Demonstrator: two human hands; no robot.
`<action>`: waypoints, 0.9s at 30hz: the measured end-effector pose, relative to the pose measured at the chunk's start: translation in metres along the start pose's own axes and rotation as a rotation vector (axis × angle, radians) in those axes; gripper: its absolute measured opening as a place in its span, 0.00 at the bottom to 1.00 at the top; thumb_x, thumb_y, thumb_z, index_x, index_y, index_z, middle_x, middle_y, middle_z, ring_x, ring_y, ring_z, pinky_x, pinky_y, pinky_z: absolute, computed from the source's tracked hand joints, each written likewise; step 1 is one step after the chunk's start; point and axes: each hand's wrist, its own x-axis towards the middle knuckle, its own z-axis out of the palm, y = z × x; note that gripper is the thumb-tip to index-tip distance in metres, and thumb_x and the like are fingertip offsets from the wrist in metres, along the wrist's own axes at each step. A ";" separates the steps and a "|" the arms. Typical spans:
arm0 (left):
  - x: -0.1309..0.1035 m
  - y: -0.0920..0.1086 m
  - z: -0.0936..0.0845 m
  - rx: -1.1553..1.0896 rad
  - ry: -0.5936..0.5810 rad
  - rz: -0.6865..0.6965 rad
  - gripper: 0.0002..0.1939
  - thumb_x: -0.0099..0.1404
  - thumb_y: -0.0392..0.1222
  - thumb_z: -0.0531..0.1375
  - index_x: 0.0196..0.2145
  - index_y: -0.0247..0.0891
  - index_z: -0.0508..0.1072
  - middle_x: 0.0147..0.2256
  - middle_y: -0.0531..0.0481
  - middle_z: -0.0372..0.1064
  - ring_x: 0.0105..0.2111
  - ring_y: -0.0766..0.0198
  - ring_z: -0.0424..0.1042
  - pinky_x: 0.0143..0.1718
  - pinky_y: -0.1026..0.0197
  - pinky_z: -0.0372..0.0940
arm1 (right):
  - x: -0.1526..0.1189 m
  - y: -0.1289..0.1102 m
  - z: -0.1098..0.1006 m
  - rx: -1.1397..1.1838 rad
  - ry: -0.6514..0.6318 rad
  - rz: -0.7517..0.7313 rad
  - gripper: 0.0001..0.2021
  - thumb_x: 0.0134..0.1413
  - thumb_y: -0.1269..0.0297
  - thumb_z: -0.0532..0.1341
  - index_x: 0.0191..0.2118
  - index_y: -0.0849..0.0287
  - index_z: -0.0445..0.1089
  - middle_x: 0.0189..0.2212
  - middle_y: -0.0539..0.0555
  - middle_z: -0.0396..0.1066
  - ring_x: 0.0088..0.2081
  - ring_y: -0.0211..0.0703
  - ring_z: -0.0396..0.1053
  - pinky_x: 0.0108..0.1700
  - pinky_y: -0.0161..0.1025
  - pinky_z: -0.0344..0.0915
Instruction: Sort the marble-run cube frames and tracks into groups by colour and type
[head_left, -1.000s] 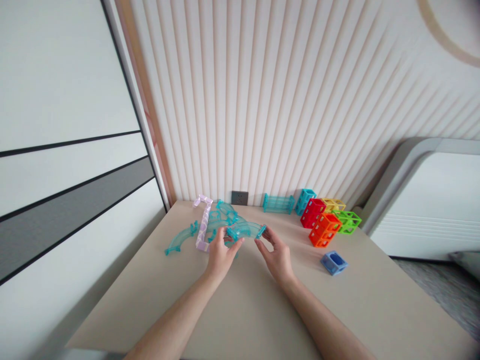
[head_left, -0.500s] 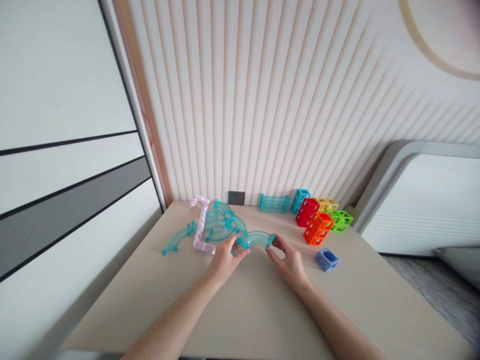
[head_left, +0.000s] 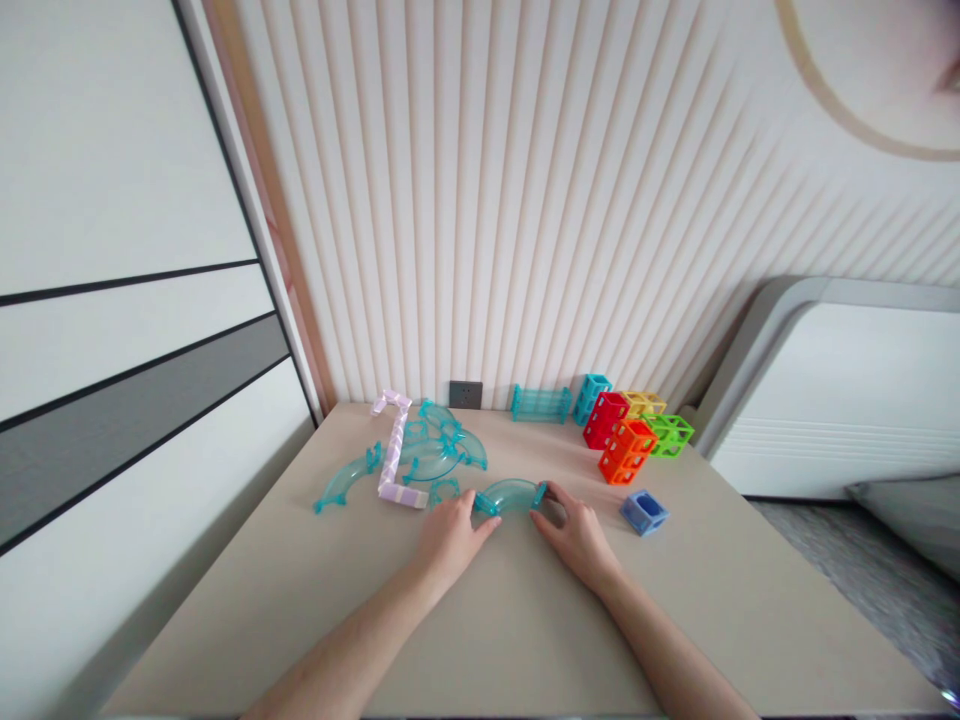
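Observation:
A curved translucent teal track piece [head_left: 512, 496] lies between my two hands, on or just above the table. My left hand [head_left: 451, 530] grips its left end between thumb and fingers. At its right end, my right hand [head_left: 574, 528] holds the connector the same way. Just beyond my left hand is a small teal piece [head_left: 444, 489]. Further left lie several overlapping teal curved pieces [head_left: 435, 462], a purple patterned zigzag strip [head_left: 394, 455] and another teal curve [head_left: 350, 478].
At the back right stand red [head_left: 604, 420], orange [head_left: 627, 452], teal [head_left: 592, 399], yellow [head_left: 643, 403] and green [head_left: 670, 436] open-sided blocks. A blue block [head_left: 645, 512] sits nearer. A straight teal piece [head_left: 541, 404] lies by the wall, right of a black socket [head_left: 466, 394].
Both hands have lowered the curved teal piece and brought it slightly nearer, uncovering the small teal piece behind my left hand. The view has shifted slightly.

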 end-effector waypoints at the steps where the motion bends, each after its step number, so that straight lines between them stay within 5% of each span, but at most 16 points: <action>1: 0.000 -0.001 0.000 -0.003 0.001 0.006 0.15 0.66 0.50 0.63 0.43 0.36 0.75 0.38 0.39 0.80 0.41 0.47 0.80 0.39 0.55 0.70 | 0.000 0.000 0.000 -0.036 -0.010 0.004 0.18 0.54 0.58 0.62 0.49 0.58 0.74 0.46 0.60 0.79 0.48 0.58 0.77 0.53 0.53 0.71; 9: -0.005 -0.005 0.005 -0.003 0.053 0.072 0.14 0.67 0.47 0.63 0.46 0.36 0.74 0.44 0.40 0.78 0.44 0.51 0.79 0.44 0.56 0.70 | -0.002 0.006 0.001 -0.154 -0.004 -0.055 0.19 0.53 0.59 0.64 0.49 0.60 0.74 0.48 0.63 0.76 0.51 0.57 0.73 0.56 0.52 0.68; 27: -0.006 0.000 0.002 0.104 0.057 0.019 0.14 0.65 0.50 0.65 0.41 0.37 0.75 0.38 0.40 0.79 0.39 0.48 0.79 0.37 0.55 0.70 | -0.004 0.006 0.001 -0.198 0.007 -0.041 0.18 0.54 0.57 0.66 0.49 0.58 0.73 0.48 0.61 0.74 0.51 0.57 0.71 0.56 0.52 0.66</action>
